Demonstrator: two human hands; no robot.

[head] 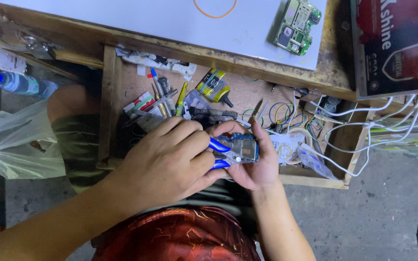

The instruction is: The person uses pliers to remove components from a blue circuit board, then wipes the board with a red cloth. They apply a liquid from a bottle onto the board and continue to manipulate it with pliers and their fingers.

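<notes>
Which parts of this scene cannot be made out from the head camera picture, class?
- Head view: the jaws of the blue-handled pliers are hidden by the left hand.
- Head view: much of the small blue circuit board is covered by the right hand.
- Head view: the blue-capped plastic bottle is partly hidden by the wooden table edge.

Bare forearms, no sleeves; red patterned shirt, olive-green shorts; hands ungloved.
</notes>
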